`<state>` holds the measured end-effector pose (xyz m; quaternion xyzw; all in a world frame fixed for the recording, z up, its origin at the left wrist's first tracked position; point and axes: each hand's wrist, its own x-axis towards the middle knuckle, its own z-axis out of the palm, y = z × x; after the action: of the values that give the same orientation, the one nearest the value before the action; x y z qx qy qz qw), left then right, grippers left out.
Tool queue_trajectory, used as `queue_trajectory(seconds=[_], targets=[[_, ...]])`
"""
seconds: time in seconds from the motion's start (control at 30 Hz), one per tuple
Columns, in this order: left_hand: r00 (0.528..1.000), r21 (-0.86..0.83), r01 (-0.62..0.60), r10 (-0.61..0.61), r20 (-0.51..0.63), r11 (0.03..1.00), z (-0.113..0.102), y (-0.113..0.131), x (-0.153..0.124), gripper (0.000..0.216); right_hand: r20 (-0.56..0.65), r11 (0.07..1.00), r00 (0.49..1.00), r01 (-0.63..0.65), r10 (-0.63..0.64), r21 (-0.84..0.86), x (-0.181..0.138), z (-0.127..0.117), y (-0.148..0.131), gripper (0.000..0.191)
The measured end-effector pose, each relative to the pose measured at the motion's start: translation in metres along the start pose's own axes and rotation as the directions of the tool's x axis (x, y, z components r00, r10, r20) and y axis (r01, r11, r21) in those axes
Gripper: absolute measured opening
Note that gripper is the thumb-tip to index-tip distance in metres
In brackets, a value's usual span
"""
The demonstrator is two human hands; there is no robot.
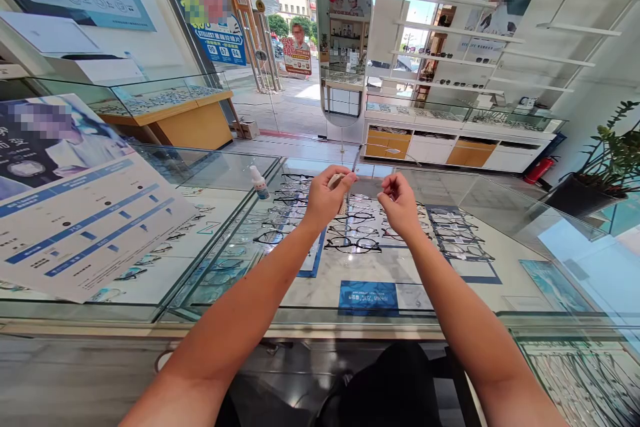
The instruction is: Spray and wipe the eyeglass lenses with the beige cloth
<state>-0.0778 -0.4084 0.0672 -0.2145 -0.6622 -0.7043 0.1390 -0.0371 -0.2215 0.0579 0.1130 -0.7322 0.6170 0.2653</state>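
My left hand [326, 197] is raised over the glass display counter [320, 315], its fingers closed on a small crumpled beige cloth [336, 180]. To its right, apart from it, my right hand [401, 205] has its fingers curled in a pinch. Whatever may be between those fingertips is too small to make out. Under the glass, below both hands, lie rows of eyeglasses [353, 244]. A small white spray bottle [259, 183] stands on the glass to the left of my left hand.
A large printed sheet [90, 213] covers part of the counter at left. A blue card [369, 297] lies near the front edge. Beyond the counter stand an oval mirror [344, 47], white shelves [450, 27] and a potted plant [575, 193].
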Motion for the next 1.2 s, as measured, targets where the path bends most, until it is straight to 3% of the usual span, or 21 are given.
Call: queue_trajectory(seconds=[0.13,0.27,0.47,0.93,1.07,1.2], targets=[[0.999,-0.029,0.016,-0.017,-0.031,0.999,-0.001,-0.002,0.002,0.047,0.025,0.995,0.996,-0.082,0.081,0.051,0.001,0.0,0.0,0.022],[0.999,0.039,-0.033,0.032,0.03,0.999,0.0,0.001,0.0,0.038,0.033,0.995,0.995,-0.097,0.096,0.035,0.0,-0.001,-0.006,0.02],[0.987,0.121,-0.086,0.068,0.142,0.989,0.005,0.005,-0.005,0.032,0.042,0.996,0.996,-0.085,0.084,0.022,-0.001,-0.002,-0.008,0.018],[0.978,0.108,-0.091,0.068,0.195,0.99,0.01,-0.001,-0.009,0.03,0.06,0.998,0.997,-0.053,0.051,0.031,0.0,-0.002,-0.004,0.015],[0.983,0.075,-0.116,0.103,0.152,0.99,0.008,-0.002,-0.006,0.029,0.064,1.0,0.998,0.005,-0.003,-0.025,-0.003,-0.001,-0.007,0.015],[0.989,0.039,-0.106,0.101,0.112,0.994,0.008,-0.005,-0.005,0.034,0.183,0.98,0.977,0.137,-0.11,-0.142,-0.007,0.004,-0.01,0.026]])
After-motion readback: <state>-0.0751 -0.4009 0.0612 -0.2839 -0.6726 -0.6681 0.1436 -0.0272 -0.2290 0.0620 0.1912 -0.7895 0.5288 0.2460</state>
